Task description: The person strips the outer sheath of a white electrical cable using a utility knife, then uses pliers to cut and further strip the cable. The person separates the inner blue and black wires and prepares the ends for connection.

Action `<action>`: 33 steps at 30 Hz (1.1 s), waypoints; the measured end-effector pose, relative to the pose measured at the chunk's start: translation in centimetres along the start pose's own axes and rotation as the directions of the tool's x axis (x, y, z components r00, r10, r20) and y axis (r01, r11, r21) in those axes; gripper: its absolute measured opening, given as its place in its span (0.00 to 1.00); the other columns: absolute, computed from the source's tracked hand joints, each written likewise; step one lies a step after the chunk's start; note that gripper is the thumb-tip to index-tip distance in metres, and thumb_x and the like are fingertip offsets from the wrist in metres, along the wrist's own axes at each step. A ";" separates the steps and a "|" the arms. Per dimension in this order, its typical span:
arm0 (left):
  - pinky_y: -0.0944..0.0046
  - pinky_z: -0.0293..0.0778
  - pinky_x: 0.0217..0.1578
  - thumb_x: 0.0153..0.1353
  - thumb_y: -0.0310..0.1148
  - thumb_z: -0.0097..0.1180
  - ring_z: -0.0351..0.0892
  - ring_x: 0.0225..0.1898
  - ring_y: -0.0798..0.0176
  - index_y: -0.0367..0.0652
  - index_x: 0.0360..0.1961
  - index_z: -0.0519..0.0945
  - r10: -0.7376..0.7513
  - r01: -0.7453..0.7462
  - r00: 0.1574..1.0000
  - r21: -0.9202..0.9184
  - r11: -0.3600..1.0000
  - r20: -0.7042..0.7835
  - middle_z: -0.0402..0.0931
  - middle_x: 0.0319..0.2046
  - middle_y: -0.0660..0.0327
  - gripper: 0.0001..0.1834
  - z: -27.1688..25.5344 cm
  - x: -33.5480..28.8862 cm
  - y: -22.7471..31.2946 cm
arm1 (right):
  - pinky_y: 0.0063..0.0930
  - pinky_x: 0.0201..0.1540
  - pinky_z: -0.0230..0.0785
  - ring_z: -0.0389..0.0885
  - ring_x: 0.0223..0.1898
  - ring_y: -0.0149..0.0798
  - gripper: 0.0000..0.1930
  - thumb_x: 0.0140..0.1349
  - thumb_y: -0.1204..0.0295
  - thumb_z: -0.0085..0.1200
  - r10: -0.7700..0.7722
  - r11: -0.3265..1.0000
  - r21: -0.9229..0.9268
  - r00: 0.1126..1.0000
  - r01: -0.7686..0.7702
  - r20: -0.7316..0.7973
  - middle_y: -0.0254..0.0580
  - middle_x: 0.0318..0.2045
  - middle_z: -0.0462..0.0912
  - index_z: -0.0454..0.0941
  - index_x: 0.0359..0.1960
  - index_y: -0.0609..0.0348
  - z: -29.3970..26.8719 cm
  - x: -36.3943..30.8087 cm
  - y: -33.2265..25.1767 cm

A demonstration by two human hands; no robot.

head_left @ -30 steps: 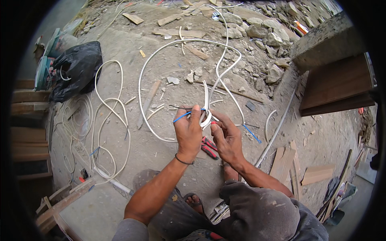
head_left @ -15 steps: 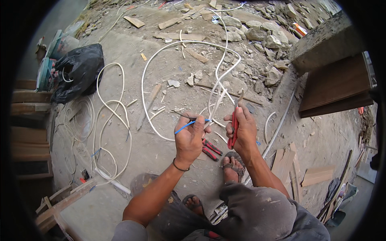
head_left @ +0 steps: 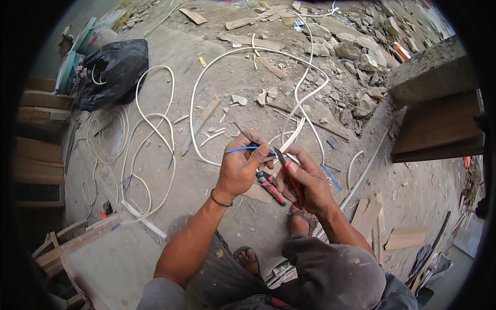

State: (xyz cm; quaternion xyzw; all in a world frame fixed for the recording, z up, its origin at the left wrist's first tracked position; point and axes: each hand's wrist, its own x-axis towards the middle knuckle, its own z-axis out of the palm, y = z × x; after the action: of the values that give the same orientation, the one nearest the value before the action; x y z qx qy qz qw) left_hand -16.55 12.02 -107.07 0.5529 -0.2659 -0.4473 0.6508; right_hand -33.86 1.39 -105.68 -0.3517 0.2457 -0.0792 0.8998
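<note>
Pinched in my left hand (head_left: 238, 168) is the stripped end of a white cable (head_left: 293, 135). A blue wire (head_left: 241, 149) and a dark wire (head_left: 246, 133) stick out past my thumb and fingers. My right hand (head_left: 309, 183) is closed around a red-handled knife (head_left: 293, 182). Its blade is tilted up and left, at the cable just beside my left fingertips; whether it touches is too small to tell. Below my hands, red-and-black pliers (head_left: 270, 188) lie on the ground, partly behind my right hand.
Loops of white cable (head_left: 172, 132) lie at left near a black plastic bag (head_left: 116, 72). Broken stones (head_left: 356, 51) are heaped at far right, beside a concrete block (head_left: 426, 72) and a brown wooden panel (head_left: 439, 126). Wood scraps (head_left: 408, 238) lie at near right.
The knife has come left and tipped toward the cable, its blade now beside my left fingers. My hands are closer together. The view has shifted slightly, and more of the pliers shows.
</note>
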 end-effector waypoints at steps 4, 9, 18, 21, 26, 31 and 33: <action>0.72 0.73 0.30 0.74 0.34 0.62 0.81 0.31 0.74 0.39 0.43 0.76 0.025 -0.026 1.000 0.056 0.998 0.018 0.82 0.32 0.63 0.10 0.0 -0.6 0.1 | 0.22 0.18 0.59 0.70 0.16 0.28 0.22 0.78 0.61 0.53 0.021 1.000 -0.011 0.999 -0.022 -0.049 0.45 0.28 0.83 0.65 0.68 0.54 -0.4 -0.5 0.6; 0.62 0.77 0.34 0.71 0.29 0.63 0.81 0.30 0.64 0.35 0.37 0.79 0.320 -0.321 0.944 0.449 0.834 0.081 0.79 0.29 0.60 0.09 -0.8 -0.4 -1.4 | 0.21 0.18 0.58 0.69 0.17 0.26 0.19 0.77 0.63 0.54 0.014 0.997 -0.074 0.996 -0.021 -0.086 0.42 0.30 0.82 0.72 0.64 0.55 -1.2 -0.7 1.5; 0.47 0.71 0.31 0.57 0.35 0.60 0.74 0.32 0.44 0.38 0.28 0.73 0.590 -0.544 0.793 0.615 0.571 0.153 0.60 0.36 0.50 0.12 1.4 -1.4 -3.9 | 0.23 0.28 0.68 0.78 0.29 0.31 0.13 0.74 0.58 0.57 -0.014 0.977 -0.205 0.950 -0.053 -0.311 0.30 0.33 0.80 0.79 0.50 0.51 2.9 -0.7 1.8; 0.48 0.72 0.30 0.55 0.33 0.60 0.75 0.32 0.45 0.41 0.28 0.74 0.602 -0.570 0.783 0.564 0.597 0.155 0.61 0.34 0.52 0.08 1.8 -2.0 -4.7 | 0.22 0.23 0.63 0.72 0.24 0.28 0.11 0.73 0.57 0.55 0.012 0.966 -0.241 0.948 -0.093 -0.318 0.29 0.26 0.71 0.76 0.42 0.49 2.3 -0.5 2.3; 0.49 0.70 0.32 0.56 0.28 0.60 0.75 0.32 0.46 0.41 0.31 0.73 0.581 -0.612 0.772 0.546 0.572 0.256 0.63 0.35 0.53 0.07 2.3 -2.8 -2.9 | 0.23 0.21 0.60 0.68 0.21 0.29 0.15 0.68 0.58 0.53 -0.344 0.666 -0.705 0.939 0.243 -0.002 0.31 0.26 0.70 0.75 0.37 0.60 -4.4 2.1 5.0; 0.52 0.69 0.40 0.63 0.21 0.60 0.70 0.37 0.47 0.37 0.36 0.68 0.772 -0.540 0.546 0.568 0.621 -0.324 0.65 0.34 0.54 0.11 -2.1 -3.1 2.4 | 0.39 0.32 0.78 0.83 0.29 0.45 0.24 0.72 0.55 0.54 -0.183 0.234 -0.959 0.962 -0.160 -0.205 0.47 0.33 0.83 0.79 0.53 0.67 -15.2 2.1 8.5; 0.53 0.70 0.39 0.63 0.19 0.62 0.73 0.39 0.47 0.35 0.39 0.71 0.755 -0.475 0.484 0.592 0.652 -0.443 0.70 0.37 0.53 0.10 -5.5 -3.8 3.3 | 0.44 0.39 0.80 0.87 0.37 0.55 0.29 0.71 0.48 0.56 -0.418 -0.578 -0.800 0.784 0.161 0.459 0.54 0.42 0.87 0.79 0.57 0.65 -16.8 2.9 9.7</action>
State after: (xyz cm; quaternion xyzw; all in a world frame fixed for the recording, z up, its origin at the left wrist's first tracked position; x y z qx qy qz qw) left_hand -12.70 17.93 -104.68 0.6526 -0.2860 0.1112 0.6928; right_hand -40.00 -2.38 -123.92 -0.9773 0.1345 -0.1473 0.0716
